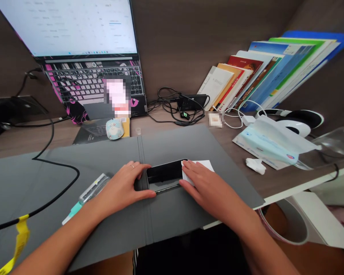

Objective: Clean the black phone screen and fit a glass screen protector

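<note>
A smartphone [167,173] with a dark screen lies face up on the grey desk mat [172,145]. My left hand [132,183] grips its left end, the index finger at the far corner and the thumb at the near edge. My right hand [200,181] lies over the phone's right end, pressing a white cloth [205,165] onto the screen. The cloth sticks out beyond my fingers, and part of it is hidden under them. By my left forearm lies a small clear bottle [94,188] with a teal and white end.
An open laptop [97,76] and a light blue mouse [114,129] stand at the back left. Coiled cables [177,105], leaning books [246,76], white headphones [292,124] and a tissue pack [269,143] line the back and right. A black cable [74,172] crosses the mat's left.
</note>
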A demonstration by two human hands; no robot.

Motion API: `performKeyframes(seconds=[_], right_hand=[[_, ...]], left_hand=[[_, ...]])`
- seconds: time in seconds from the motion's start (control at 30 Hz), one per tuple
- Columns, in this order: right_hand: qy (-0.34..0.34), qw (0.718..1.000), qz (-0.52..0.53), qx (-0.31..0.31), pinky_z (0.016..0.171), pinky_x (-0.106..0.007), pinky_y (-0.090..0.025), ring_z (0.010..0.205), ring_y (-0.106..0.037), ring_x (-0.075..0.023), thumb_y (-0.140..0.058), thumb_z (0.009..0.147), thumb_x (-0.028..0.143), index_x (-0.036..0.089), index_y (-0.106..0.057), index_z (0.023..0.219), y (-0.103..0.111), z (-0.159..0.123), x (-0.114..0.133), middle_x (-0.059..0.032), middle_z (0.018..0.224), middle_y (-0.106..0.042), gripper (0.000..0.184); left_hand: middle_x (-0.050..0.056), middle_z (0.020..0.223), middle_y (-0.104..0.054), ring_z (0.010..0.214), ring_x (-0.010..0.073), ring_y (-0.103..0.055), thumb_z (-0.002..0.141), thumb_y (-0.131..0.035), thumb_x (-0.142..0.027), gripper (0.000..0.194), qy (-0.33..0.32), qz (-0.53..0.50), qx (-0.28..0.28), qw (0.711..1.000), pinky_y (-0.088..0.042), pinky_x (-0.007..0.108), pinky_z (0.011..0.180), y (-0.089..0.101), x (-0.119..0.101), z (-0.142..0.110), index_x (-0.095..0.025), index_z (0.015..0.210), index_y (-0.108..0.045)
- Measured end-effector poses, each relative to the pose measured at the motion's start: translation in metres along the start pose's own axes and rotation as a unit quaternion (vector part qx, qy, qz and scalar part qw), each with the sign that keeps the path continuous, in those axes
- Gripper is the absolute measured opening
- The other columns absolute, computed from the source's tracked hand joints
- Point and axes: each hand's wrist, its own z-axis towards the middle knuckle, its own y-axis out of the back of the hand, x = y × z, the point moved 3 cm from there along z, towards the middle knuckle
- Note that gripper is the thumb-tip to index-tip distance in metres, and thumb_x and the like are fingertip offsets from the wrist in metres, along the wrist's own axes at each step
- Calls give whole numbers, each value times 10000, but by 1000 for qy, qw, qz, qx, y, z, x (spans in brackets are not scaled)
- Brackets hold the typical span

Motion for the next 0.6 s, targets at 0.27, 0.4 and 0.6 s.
performKeyframes(seconds=[0.27,0.4,0.6], right_hand=[[17,999,-39,-8,999,-432,-565,1129,-695,-319,-544,1013,292,3,-699,1182,0,30,31,-215,1214,-724,369],[27,999,-41,7,1042,-411,-529,1168,-671,-308,-552,1010,333,7,-676,1232,-5,38,49,-207,1250,-709,413],[68,997,-11,25,1102,-434,-472,1225,-628,-318,-491,1041,332,-17,-647,1251,-11,48,70,-236,1270,-684,436]], left_hand=[[15,920,-550,887,218,-537,824,-728,-592,585,-7,1,-7,1000,-458,358,791,1,-1,0,-254,1277,-576],[17,917,-566,874,214,-540,827,-726,-585,567,-21,1,-18,1000,-455,344,761,1,-1,-1,-243,1256,-585],[33,950,-585,884,228,-544,749,-779,-613,698,-33,-11,-38,999,-465,357,756,-2,0,-2,-233,1294,-563]])
